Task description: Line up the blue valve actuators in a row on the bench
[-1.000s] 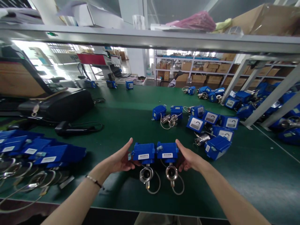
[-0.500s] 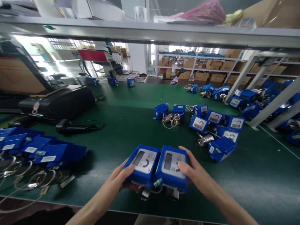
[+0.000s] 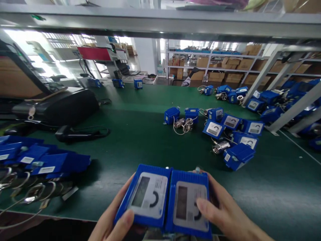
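Two blue meters with grey face labels and small display windows are held side by side over the front edge of the bench. My left hand grips the left meter, its thumb on the lower left corner of the face. Around the right meter my right hand is closed, with the thumb lying across the label. The two housings touch or nearly touch along their inner sides. Most of my fingers are hidden behind the housings, and the fittings underneath are barely visible.
Stacked blue meters with metal pipe fittings lie at the left. A black handheld scanner sits behind them. More meters are grouped at the right, near a metal post. A shelf beam crosses overhead on the green bench.
Both meters have come closer to me and been tipped so their faces show more fully. They look larger now. The camera view has tilted slightly downward.
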